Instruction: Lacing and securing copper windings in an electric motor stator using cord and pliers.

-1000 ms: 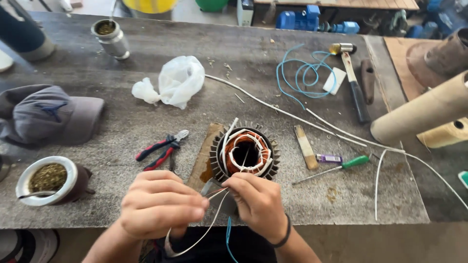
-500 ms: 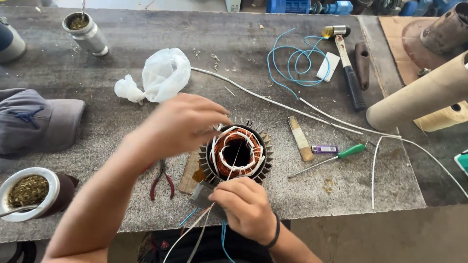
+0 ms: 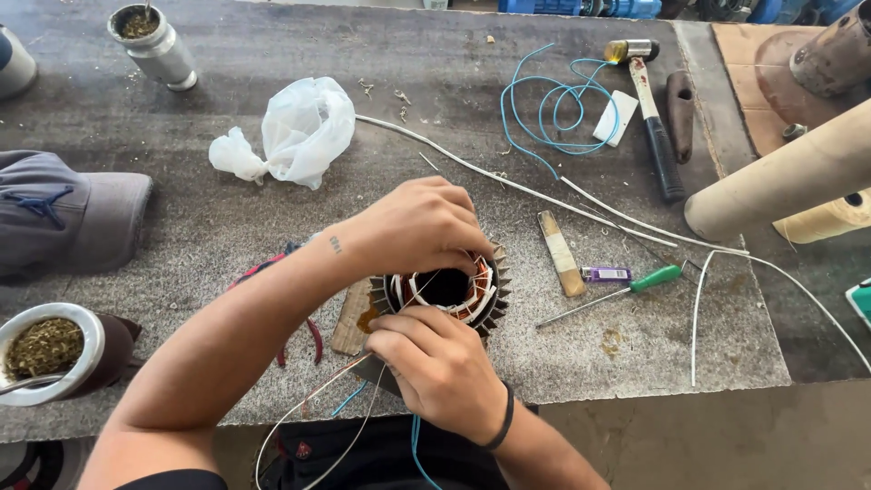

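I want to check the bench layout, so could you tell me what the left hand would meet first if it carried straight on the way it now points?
The left hand, lying over the motor stator, points to the right across the bench. Going on, it would probably meet the flat wooden stick first, though height above the bench is hard to judge.

plastic bag (image 3: 295,132): white, crumpled and knotted, far-left part of the desk (image 3: 181,218) | white card (image 3: 621,118): small flat rectangle beside the blue wire coil (face blank from here) | lighter (image 3: 605,274): purple label band, lying left of the green screwdriver | screens, signs: none
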